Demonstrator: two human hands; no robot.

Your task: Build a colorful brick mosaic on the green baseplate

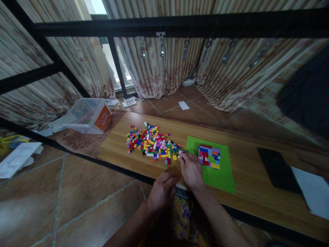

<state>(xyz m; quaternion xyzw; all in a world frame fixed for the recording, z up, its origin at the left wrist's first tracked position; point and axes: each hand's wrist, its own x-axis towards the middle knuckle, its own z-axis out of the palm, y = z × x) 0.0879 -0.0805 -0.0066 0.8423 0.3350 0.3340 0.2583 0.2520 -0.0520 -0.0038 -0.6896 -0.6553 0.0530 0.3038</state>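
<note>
A loose pile of small colourful toy bricks (154,142) lies on the wooden table. My right hand (191,169) is at the pile's right edge, its fingers pinched beside the nearest bricks; a small whitish spot shows at the fingertips, too small to name. My left hand (163,190) rests at the table's front edge with fingers curled in, and whatever they may hold is hidden. Just right of my right hand, a green baseplate (221,180) carries a low, multicoloured block of joined bricks (209,156), with a greenish gap in its middle.
A clear plastic bin (87,118) with an orange label stands beyond the table's left end. On the right of the wooden tabletop (246,178) lie a dark flat object (279,169) and a white sheet (312,192). Black metal bars (180,27) cross in front of striped curtains.
</note>
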